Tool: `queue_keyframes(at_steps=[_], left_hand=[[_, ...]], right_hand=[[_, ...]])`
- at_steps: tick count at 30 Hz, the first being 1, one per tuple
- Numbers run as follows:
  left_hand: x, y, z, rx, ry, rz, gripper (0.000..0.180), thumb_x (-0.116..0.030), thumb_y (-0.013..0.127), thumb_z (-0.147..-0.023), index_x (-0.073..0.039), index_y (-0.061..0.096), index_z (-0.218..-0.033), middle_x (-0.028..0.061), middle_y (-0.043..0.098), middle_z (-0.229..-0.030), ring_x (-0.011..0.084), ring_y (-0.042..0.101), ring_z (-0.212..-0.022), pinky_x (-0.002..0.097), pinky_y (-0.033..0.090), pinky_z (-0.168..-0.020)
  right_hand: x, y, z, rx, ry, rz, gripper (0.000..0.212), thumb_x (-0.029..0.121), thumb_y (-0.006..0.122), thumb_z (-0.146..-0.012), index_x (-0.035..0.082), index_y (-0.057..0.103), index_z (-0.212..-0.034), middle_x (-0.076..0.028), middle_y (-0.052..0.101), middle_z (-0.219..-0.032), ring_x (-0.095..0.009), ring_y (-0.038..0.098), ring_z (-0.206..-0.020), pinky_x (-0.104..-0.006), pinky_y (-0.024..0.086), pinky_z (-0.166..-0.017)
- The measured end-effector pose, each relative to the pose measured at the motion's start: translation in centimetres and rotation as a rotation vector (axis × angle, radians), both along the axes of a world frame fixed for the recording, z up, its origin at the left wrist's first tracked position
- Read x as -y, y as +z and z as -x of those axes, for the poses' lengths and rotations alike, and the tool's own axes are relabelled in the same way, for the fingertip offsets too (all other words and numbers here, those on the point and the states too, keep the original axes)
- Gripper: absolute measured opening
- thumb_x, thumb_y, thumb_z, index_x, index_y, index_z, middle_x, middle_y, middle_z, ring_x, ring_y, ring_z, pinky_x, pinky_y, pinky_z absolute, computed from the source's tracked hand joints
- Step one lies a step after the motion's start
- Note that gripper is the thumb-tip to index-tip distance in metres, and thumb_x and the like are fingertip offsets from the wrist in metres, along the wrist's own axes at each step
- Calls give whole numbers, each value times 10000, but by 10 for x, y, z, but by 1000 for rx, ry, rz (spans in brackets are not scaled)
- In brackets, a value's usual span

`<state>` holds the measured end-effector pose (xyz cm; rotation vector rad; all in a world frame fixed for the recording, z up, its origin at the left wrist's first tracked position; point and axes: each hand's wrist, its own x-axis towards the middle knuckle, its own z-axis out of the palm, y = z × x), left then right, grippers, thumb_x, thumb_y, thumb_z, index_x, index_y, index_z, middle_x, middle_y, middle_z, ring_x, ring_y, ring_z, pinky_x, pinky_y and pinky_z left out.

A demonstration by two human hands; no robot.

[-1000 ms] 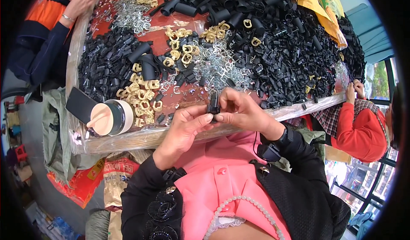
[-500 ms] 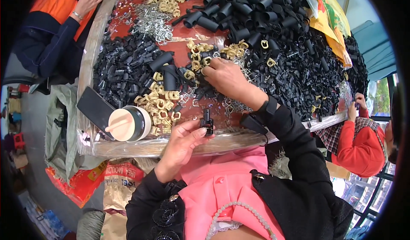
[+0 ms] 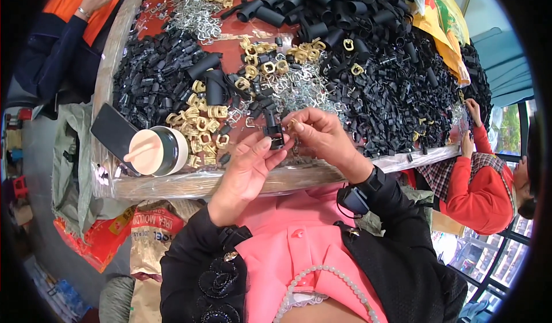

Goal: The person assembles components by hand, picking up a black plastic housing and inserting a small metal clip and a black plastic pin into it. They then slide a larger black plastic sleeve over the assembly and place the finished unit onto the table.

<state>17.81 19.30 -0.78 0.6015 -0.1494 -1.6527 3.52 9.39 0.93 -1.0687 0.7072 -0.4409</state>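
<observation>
A: Bringing the right hand [image 3: 322,136] back from the heap, is that what has changed?

B: Yes. Half a second ago it was stretched out over the gold rings beyond the black clip; now it sits just right of the clip, fingertips pinched on a small metal piece too tiny to tell apart.

A: And the black clip [image 3: 275,136] itself?

B: Pinched between thumb and fingers of the left hand [image 3: 248,167], held upright, just above the near edge of the table [image 3: 190,184]. The left hand has risen a little toward the right one since then.

A: So both hands meet at the clip again?

B: They do, as they did a second ago. I judge one small part has been fetched and is being fitted to the clip.

A: What lies around the clip?

B: Just beyond it, gold rings [image 3: 198,119] and silver wire pieces [image 3: 305,87]; farther beyond, black tubes [image 3: 322,12]. Left of the clip a cream-lidded cup [image 3: 154,150] lies beside a dark phone [image 3: 112,133]. Well right of it, a person in a red sleeve [image 3: 480,185] works.
</observation>
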Motion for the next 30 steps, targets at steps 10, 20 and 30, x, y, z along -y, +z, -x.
queue_keyframes(at_steps=[10, 20, 30], left_hand=[[2, -5, 14, 5, -32, -18, 261, -136, 535, -812, -4, 510, -1035, 99, 572, -989, 164, 548, -917, 290, 435, -824], [8, -4, 11, -53, -84, 4, 245, -113, 530, -811, 16, 513, -1019, 105, 579, -966, 167, 550, -911, 312, 431, -847], [5, -8, 7, -129, -75, -21, 226, -108, 529, -811, 11, 525, -1003, 104, 582, -958, 180, 556, -906, 304, 447, -826]], right_hand=[[-3, 3, 20, -336, 203, 800, 302, 198, 646, -739, -10, 475, -876, -10, 473, -667, -69, 408, -578, -208, 353, -481], [-5, -9, 24, -82, 181, 327, 356, 198, 672, -715, -3, 473, -931, -9, 463, -710, -76, 432, -648, -208, 363, -535], [-1, -13, 33, -38, 105, 760, 181, 157, 604, -775, 5, 525, -832, -6, 536, -708, -58, 466, -606, -197, 384, -515]])
